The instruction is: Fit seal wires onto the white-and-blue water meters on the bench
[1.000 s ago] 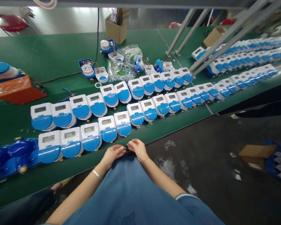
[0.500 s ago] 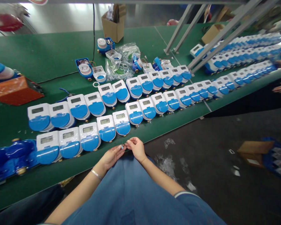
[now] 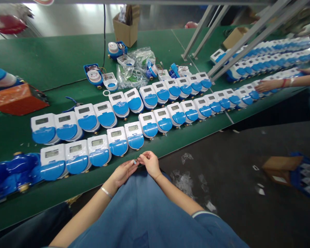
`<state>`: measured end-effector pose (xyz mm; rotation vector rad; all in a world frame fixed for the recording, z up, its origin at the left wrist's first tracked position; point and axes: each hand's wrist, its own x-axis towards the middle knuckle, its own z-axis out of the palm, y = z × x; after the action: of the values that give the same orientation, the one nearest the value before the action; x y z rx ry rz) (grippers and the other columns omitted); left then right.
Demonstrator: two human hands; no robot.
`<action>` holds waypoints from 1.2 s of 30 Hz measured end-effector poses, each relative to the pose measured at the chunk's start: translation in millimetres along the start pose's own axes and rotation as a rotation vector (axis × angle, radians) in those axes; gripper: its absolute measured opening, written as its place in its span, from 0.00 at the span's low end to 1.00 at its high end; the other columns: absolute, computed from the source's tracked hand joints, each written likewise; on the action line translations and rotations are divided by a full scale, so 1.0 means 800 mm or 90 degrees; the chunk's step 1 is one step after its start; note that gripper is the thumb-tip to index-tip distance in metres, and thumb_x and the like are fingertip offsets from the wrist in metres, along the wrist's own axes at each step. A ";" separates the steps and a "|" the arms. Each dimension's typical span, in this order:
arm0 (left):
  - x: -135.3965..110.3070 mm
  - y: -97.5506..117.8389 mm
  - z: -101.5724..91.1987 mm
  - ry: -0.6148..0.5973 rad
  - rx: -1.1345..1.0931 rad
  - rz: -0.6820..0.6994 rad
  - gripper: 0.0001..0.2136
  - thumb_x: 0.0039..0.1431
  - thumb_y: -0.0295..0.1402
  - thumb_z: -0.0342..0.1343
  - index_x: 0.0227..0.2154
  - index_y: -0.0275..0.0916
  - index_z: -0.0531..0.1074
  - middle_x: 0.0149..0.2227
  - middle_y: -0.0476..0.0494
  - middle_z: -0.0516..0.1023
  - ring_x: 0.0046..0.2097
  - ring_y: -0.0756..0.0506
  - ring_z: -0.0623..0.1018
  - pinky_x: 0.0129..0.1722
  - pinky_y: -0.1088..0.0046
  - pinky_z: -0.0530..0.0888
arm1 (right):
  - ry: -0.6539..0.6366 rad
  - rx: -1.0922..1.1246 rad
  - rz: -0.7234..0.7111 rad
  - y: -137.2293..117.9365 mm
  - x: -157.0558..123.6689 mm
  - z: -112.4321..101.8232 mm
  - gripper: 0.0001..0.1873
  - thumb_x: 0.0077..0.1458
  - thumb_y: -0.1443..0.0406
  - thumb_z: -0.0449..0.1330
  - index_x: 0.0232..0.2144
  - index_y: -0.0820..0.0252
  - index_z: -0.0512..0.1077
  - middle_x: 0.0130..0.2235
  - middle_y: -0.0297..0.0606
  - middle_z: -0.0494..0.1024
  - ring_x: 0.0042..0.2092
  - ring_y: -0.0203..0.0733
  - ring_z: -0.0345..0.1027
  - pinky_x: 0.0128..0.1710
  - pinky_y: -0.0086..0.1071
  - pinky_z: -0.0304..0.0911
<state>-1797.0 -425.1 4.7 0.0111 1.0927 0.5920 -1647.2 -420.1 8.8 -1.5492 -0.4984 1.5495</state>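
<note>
My left hand [image 3: 122,173] and my right hand [image 3: 150,162] meet at the near edge of the green table [image 3: 54,69], fingertips pinched together on a tiny pale piece [image 3: 135,161] between them. Both hands hover just below a white-and-blue meter [image 3: 134,135] in the nearest row. A bracelet sits on my left wrist. Several such meters [image 3: 74,158] lie in rows across the table, blue lids facing me.
Opened meters, plastic bags [image 3: 134,70] and a cardboard box [image 3: 125,29] lie further back. An orange block [image 3: 17,100] sits at the left. Another person's arm [image 3: 281,83] reaches over the meters at the right. Boxes [image 3: 291,170] stand on the floor.
A small pale piece now shows between my fingertips. Another person's arm has reached in over the right-hand meters. My hands have barely shifted.
</note>
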 end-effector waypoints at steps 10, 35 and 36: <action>0.001 -0.002 0.008 0.029 0.054 0.040 0.07 0.51 0.29 0.62 0.34 0.33 0.76 0.41 0.36 0.79 0.45 0.46 0.77 0.45 0.75 0.73 | 0.014 -0.165 -0.085 0.006 -0.001 -0.001 0.11 0.44 0.60 0.63 0.28 0.60 0.68 0.27 0.35 0.76 0.30 0.37 0.71 0.35 0.31 0.68; 0.018 0.005 0.017 0.061 0.004 -0.042 0.03 0.52 0.25 0.61 0.26 0.32 0.73 0.22 0.47 0.74 0.23 0.54 0.74 0.27 0.81 0.75 | -0.088 -0.706 -0.328 -0.023 -0.018 -0.018 0.10 0.56 0.60 0.55 0.30 0.59 0.73 0.33 0.42 0.77 0.38 0.42 0.69 0.40 0.32 0.62; 0.019 0.004 0.018 0.062 -0.006 -0.039 0.03 0.52 0.25 0.60 0.26 0.32 0.72 0.22 0.47 0.74 0.23 0.54 0.74 0.27 0.81 0.74 | -0.098 -0.755 -0.368 -0.026 -0.022 -0.018 0.10 0.56 0.61 0.55 0.30 0.59 0.73 0.33 0.43 0.77 0.38 0.43 0.69 0.41 0.32 0.62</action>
<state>-1781.9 -411.6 -0.1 -0.0597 1.1811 0.5462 -1630.3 -426.8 33.7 -1.8080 -2.0021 0.8840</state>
